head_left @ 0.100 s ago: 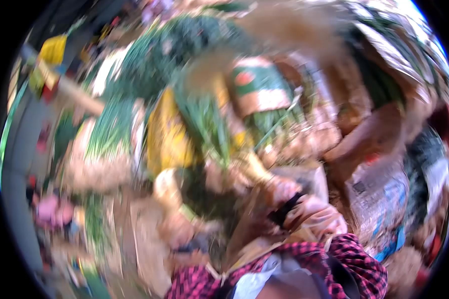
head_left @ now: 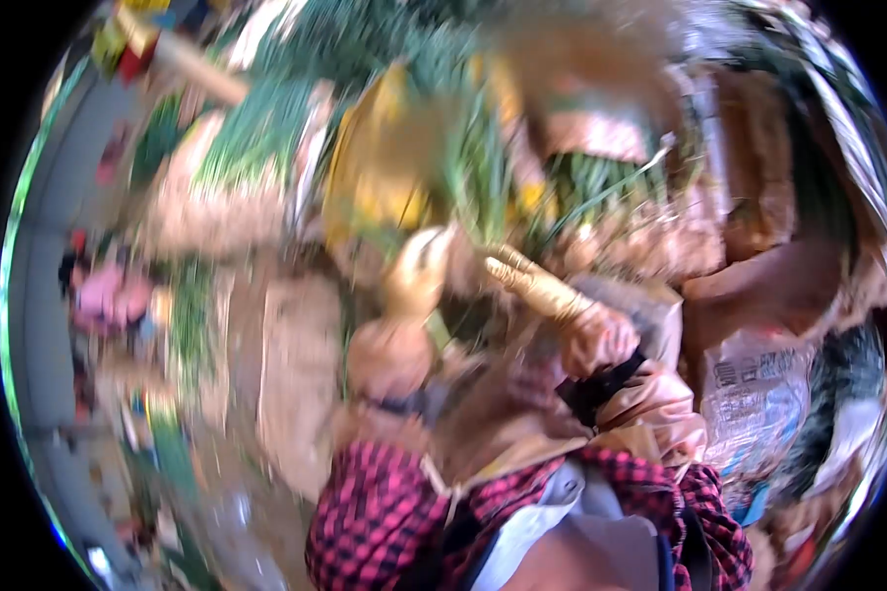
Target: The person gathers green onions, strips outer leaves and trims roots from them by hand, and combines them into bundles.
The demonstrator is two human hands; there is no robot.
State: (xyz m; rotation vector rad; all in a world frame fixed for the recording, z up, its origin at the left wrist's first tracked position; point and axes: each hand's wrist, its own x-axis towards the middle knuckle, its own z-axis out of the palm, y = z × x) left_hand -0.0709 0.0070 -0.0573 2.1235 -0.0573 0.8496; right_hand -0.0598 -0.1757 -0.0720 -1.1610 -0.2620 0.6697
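Observation:
My left hand (head_left: 419, 271), in a pale yellow glove, is beside the lower end of a bunch of green onions (head_left: 478, 182). A dark gap shows between its fingers, and nothing can be made out in it. From the right, my right hand (head_left: 527, 281) reaches toward the same stalks in a similar glove, its fingers stretched out and pointing left. Motion smears both hands, so I cannot tell whether either one touches the onions. Behind the bunch lies a yellow sack (head_left: 365, 172).
Wrapped bundles of green onions (head_left: 252, 148) stand at the left, with brown sacking (head_left: 296, 355) below them. More leafy bundles (head_left: 601, 192) lie at the right, near a printed plastic bag (head_left: 759, 389). A person in pink (head_left: 114, 295) is at the far left.
The view has tilted down, so the produce sits higher in the frame. My left hand has come right, nearer the onion bunch. My right hand has drawn slightly toward me from the stalks.

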